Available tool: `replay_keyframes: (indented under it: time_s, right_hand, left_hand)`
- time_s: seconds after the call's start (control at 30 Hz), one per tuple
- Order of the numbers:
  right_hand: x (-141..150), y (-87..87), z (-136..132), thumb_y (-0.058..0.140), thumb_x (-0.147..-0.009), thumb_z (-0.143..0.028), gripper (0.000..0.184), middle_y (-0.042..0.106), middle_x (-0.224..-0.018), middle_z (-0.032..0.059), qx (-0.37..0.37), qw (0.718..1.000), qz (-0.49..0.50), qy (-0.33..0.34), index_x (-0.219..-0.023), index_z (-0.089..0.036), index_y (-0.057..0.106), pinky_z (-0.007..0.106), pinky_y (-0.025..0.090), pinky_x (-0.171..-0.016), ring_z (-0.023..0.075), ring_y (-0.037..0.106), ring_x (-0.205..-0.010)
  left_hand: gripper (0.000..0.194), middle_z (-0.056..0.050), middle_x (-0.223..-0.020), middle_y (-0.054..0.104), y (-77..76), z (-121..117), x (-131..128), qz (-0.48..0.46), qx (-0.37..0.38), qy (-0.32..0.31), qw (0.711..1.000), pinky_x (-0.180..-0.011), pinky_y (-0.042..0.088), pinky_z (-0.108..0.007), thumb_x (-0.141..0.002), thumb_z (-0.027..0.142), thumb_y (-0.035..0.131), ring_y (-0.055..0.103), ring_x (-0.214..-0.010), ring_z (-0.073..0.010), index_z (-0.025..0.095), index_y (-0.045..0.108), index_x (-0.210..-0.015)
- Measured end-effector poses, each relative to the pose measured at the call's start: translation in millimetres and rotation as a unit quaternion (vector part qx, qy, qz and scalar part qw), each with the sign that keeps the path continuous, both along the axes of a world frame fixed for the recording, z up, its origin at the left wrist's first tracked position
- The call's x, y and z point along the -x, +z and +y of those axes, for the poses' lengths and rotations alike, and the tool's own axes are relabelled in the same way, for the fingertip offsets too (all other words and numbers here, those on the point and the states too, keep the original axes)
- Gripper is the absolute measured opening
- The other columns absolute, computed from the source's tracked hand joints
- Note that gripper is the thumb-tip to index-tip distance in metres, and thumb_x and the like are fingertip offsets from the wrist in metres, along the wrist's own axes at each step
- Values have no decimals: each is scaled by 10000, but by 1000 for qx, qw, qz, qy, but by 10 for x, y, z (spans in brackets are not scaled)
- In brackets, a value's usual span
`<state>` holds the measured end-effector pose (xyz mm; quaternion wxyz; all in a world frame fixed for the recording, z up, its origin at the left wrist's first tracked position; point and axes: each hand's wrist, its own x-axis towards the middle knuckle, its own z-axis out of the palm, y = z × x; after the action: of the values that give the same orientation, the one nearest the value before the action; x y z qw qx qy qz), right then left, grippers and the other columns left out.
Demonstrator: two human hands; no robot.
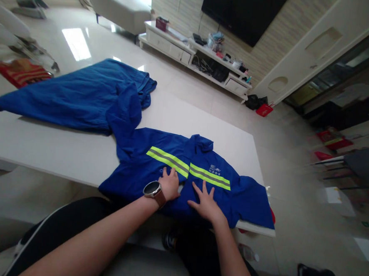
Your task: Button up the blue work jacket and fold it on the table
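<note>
A dark blue work jacket (168, 143) with yellow-and-grey reflective bands across the chest lies spread at the near edge of the white table (231, 136). My left hand (170, 185), with a watch on its wrist, presses on the jacket's left half just below the band, fingers spread. On the other half my right hand (205, 201) rests below the band and the small white print, its fingers apart as well. Between the hands the jacket's front parts slightly. Another blue garment (71, 93) lies on the table to the left, one blue sleeve overlapping it.
A low white TV cabinet (168, 45) with various items stands against the far wall under a television (242, 12). A pale bench (120, 9) is at the back left. Red bags (264, 109) sit on the floor, and a plastic bottle (248, 252) lies below the table's right end.
</note>
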<state>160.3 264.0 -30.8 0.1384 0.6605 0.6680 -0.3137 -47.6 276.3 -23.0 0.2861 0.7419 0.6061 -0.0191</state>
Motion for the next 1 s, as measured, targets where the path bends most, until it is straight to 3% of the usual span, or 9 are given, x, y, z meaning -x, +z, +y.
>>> replay_keyframes:
  time_s: [0.13,0.2,0.27,0.4,0.5,0.63,0.8,0.9,1.0]
  right_hand:
    - [103,-1,226,506,-1000,-505,742,-48,-1740,28,-98,992,-61,-51,-1644,-471,139,843,287,-1039,555,-3,-1542]
    - [204,-37,176,491,-993,-542,775,-74,-1738,14,-140,988,-54,-47,-1648,-471,83,831,302,-1047,530,-3,-1554]
    - [350,-152,45,476,-970,-634,790,-120,-1731,-27,-147,989,-29,-3,-1640,-495,80,835,300,-1043,520,-33,-1558]
    - [635,-492,-7,441,-946,-709,786,-136,-1727,-47,-125,988,-75,44,-1643,-454,181,893,133,-1048,539,-155,-1532]
    - [732,-610,403,421,-982,-603,722,-139,-1727,-61,-145,982,-116,29,-1638,-483,144,873,141,-1069,525,-137,-1542]
    - [806,-556,1321,395,-977,-663,689,-71,-1735,-55,-178,978,-105,-9,-1603,-578,121,857,196,-1065,529,-7,-1549]
    - [998,-522,2344,359,-980,-693,661,24,-1735,-21,-217,975,-54,-2,-1608,-527,234,865,109,-1076,534,8,-1536]
    - [1129,-471,2646,440,-968,-663,706,150,-1712,45,-270,962,-29,-5,-1617,-428,293,816,147,-1107,514,107,-1514]
    - [1143,-339,2559,478,-971,-570,688,341,-1606,133,-362,932,-10,-19,-1595,-313,346,724,285,-1100,430,296,-1433]
  left_hand:
    - [820,-185,-1698,234,102,172,87,0,-16,-10,1000,-1172,331,-646,-889,390,663,134,-1561,-471,179,337,-1610]
    - [716,-180,-1684,275,231,191,137,-18,-33,2,999,-1150,362,-647,-934,326,572,208,-1543,-460,180,349,-1599]
    - [586,-191,-1583,435,361,184,179,-43,-60,19,997,-1095,442,-597,-953,282,509,374,-1462,-429,174,449,-1526]
    - [390,-162,-1360,592,542,174,234,-72,-89,46,992,-984,527,-490,-960,306,497,541,-1263,-348,183,602,-1314]
    - [379,-156,-1338,589,625,174,251,-95,-93,54,990,-969,528,-475,-982,333,461,544,-1238,-328,181,602,-1299]
    - [449,-162,-1411,550,685,163,260,-117,-88,55,988,-983,518,-481,-947,334,524,525,-1266,-332,174,561,-1365]
    - [304,-146,-1281,622,636,186,306,-85,-76,53,992,-982,507,-497,-944,310,539,551,-1225,-333,185,658,-1194]
    - [340,-184,-1287,620,600,225,364,-70,-23,35,997,-965,512,-527,-942,331,562,564,-1220,-359,180,660,-1231]
    - [377,-213,-1306,613,568,224,418,-71,22,25,997,-927,536,-560,-928,324,586,572,-1225,-390,184,657,-1271]
